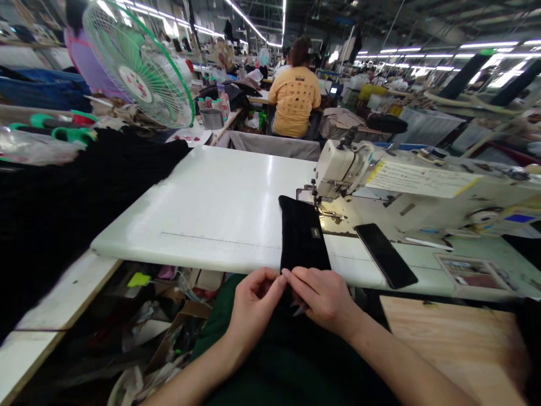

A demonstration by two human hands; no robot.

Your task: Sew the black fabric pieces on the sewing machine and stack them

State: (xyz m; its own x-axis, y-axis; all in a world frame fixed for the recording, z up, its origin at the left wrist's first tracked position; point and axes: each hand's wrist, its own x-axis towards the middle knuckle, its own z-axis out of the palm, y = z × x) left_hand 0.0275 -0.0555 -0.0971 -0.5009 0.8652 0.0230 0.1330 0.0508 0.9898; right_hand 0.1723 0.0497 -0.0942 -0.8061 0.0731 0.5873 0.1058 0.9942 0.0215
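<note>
A narrow black fabric piece (302, 234) with a small label lies on the white sewing table (220, 208), its far end beside the needle of the sewing machine (343, 169). My left hand (253, 301) and my right hand (323, 296) meet at the near end of the fabric, just off the table edge. Both pinch that end with closed fingers. A thin metal tool shows under my right hand's fingers.
A black phone (384, 255) lies right of the fabric. A heap of black cloth (63, 203) covers the left side. A green fan (139, 62) stands behind it. A wooden board (456, 344) sits at lower right. A person in a yellow shirt (295, 96) sits ahead.
</note>
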